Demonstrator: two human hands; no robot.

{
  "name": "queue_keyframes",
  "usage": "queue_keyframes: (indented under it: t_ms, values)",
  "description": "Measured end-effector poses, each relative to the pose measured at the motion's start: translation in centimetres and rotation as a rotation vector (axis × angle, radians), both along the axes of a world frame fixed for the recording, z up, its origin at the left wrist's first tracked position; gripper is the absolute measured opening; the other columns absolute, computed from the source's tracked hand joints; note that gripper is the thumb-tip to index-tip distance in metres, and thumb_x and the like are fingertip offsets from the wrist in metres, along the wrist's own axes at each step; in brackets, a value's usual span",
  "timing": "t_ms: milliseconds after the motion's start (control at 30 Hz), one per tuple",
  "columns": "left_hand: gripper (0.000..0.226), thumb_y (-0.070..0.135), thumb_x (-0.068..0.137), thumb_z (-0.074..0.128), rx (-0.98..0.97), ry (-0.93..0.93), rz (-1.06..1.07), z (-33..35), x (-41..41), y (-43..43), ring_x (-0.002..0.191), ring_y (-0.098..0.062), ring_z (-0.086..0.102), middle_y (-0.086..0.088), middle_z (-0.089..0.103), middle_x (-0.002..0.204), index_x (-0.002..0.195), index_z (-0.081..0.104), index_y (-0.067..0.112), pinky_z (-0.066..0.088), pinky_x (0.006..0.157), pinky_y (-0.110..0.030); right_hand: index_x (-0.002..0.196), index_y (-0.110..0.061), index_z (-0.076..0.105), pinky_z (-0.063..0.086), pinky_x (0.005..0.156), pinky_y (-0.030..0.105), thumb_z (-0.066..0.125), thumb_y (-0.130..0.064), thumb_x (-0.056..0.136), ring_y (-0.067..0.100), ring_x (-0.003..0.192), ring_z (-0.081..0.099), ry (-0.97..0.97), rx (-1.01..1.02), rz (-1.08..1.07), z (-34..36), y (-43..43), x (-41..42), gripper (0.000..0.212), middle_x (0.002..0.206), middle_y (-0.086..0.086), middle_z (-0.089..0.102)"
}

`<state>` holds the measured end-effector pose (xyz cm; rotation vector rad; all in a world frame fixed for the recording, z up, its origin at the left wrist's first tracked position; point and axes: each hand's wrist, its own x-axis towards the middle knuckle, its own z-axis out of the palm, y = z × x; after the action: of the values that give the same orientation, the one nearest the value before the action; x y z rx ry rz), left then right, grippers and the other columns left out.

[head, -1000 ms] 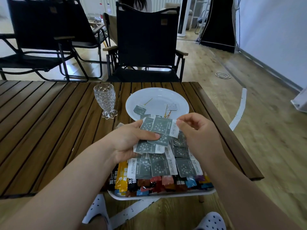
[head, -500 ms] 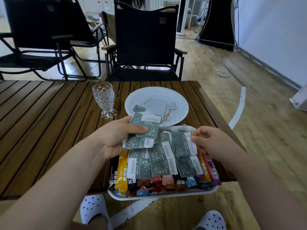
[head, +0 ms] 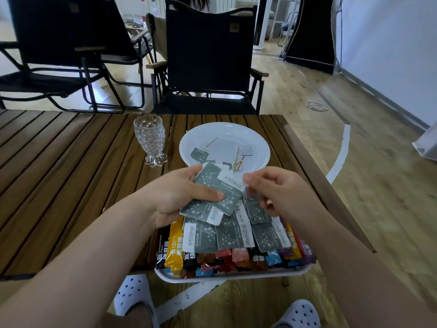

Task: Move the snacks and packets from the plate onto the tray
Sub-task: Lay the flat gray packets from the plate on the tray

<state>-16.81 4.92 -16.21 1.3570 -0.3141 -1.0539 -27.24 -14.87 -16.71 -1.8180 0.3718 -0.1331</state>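
Left hand [head: 175, 197] grips grey packets [head: 201, 210] like cards over tray [head: 236, 275], so one slides off easy. Right hand [head: 281, 192] pinches top packet [head: 233, 185] edge, likely to lay it down. Leftover packets [head: 199, 153] wait on plate [head: 224, 133].

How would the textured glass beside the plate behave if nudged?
The glass narrows to a small foot, so it probably tips rather than slides. It looks empty, so likely light. Its scaled surface should give decent grip.
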Motion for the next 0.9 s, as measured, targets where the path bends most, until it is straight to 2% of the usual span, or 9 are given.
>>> queue_keyframes:
  t_ms: [100, 167, 333, 500, 600, 733, 800, 900]
  values:
    - [0.048, -0.002, 0.087, 0.067, -0.03, 0.044, -0.012, 0.0, -0.4, -0.2, 0.097, -0.03, 0.075, -0.021, 0.073, 0.12, 0.132, 0.062, 0.011, 0.063, 0.073, -0.035, 0.087, -0.018, 0.073, 0.043, 0.043, 0.015, 0.079, -0.031, 0.087, 0.005, 0.048, 0.055, -0.017, -0.031, 0.017, 0.0, 0.7, 0.1, 0.015, 0.06, -0.003, 0.068]
    - [0.04, 0.001, 0.093, 0.064, -0.035, 0.073, 0.034, -0.1, -0.4, -0.2, 0.095, -0.027, 0.075, -0.019, 0.074, 0.119, 0.131, 0.063, 0.012, 0.064, 0.073, -0.034, 0.087, -0.012, 0.071, 0.044, 0.042, 0.017, 0.079, -0.022, 0.087, 0.007, 0.047, 0.055, -0.011, 0.02, 0.013, 0.0, 0.7, 0.0, 0.013, 0.058, -0.001, 0.066]
    - [0.036, 0.0, 0.094, 0.062, -0.023, 0.068, 0.091, -0.6, -0.3, -0.3, 0.092, -0.026, 0.076, -0.019, 0.075, 0.117, 0.129, 0.065, 0.011, 0.064, 0.072, -0.034, 0.103, -0.011, 0.07, 0.055, 0.051, 0.022, 0.077, -0.007, 0.087, 0.016, 0.058, 0.068, 0.069, 0.231, 0.03, 0.1, 0.4, -0.5, 0.018, 0.079, 0.012, 0.077]
    - [0.04, -0.005, 0.093, 0.063, -0.017, 0.057, 0.099, -0.6, -0.4, -0.5, 0.096, -0.031, 0.074, -0.022, 0.073, 0.12, 0.13, 0.062, 0.009, 0.064, 0.072, -0.035, 0.105, -0.014, 0.07, 0.058, 0.054, 0.023, 0.082, -0.012, 0.082, 0.019, 0.068, 0.075, 0.1, 0.267, 0.048, 0.4, 0.1, -0.6, 0.026, 0.087, 0.012, 0.079]
    - [0.042, -0.006, 0.091, 0.064, -0.022, 0.045, 0.094, -0.6, -0.3, -0.7, 0.099, -0.032, 0.074, -0.021, 0.073, 0.12, 0.13, 0.062, 0.008, 0.064, 0.073, -0.036, 0.098, -0.013, 0.072, 0.054, 0.05, 0.02, 0.084, -0.016, 0.081, 0.012, 0.061, 0.07, 0.091, 0.206, 0.04, 0.1, 0.4, -0.5, 0.021, 0.081, 0.007, 0.078]
    - [0.038, -0.002, 0.093, 0.063, -0.034, 0.07, 0.124, -0.7, -0.2, -0.7, 0.098, -0.03, 0.075, -0.019, 0.074, 0.118, 0.129, 0.062, 0.009, 0.064, 0.074, -0.037, 0.098, -0.012, 0.074, 0.05, 0.048, 0.018, 0.081, -0.009, 0.084, 0.009, 0.054, 0.06, 0.09, 0.171, 0.035, 0.0, 0.3, -0.2, 0.016, 0.075, 0.005, 0.075]
    - [0.037, -0.001, 0.094, 0.063, -0.032, 0.067, 0.149, -0.7, 0.0, -0.6, 0.101, -0.031, 0.074, -0.019, 0.074, 0.118, 0.129, 0.062, 0.01, 0.064, 0.078, -0.039, 0.099, -0.012, 0.074, 0.05, 0.048, 0.019, 0.08, -0.006, 0.084, 0.009, 0.055, 0.061, 0.135, 0.138, 0.04, 0.1, -0.1, -0.4, 0.017, 0.076, 0.004, 0.077]
    - [0.035, -0.001, 0.094, 0.064, -0.022, 0.051, 0.201, -0.6, 0.1, -0.4, 0.093, -0.028, 0.076, -0.018, 0.076, 0.114, 0.127, 0.062, 0.01, 0.065, 0.073, -0.037, 0.099, -0.009, 0.073, 0.053, 0.052, 0.02, 0.077, -0.002, 0.085, 0.011, 0.058, 0.066, 0.279, 0.069, 0.112, 0.0, -0.7, -0.8, 0.016, 0.074, 0.005, 0.077]
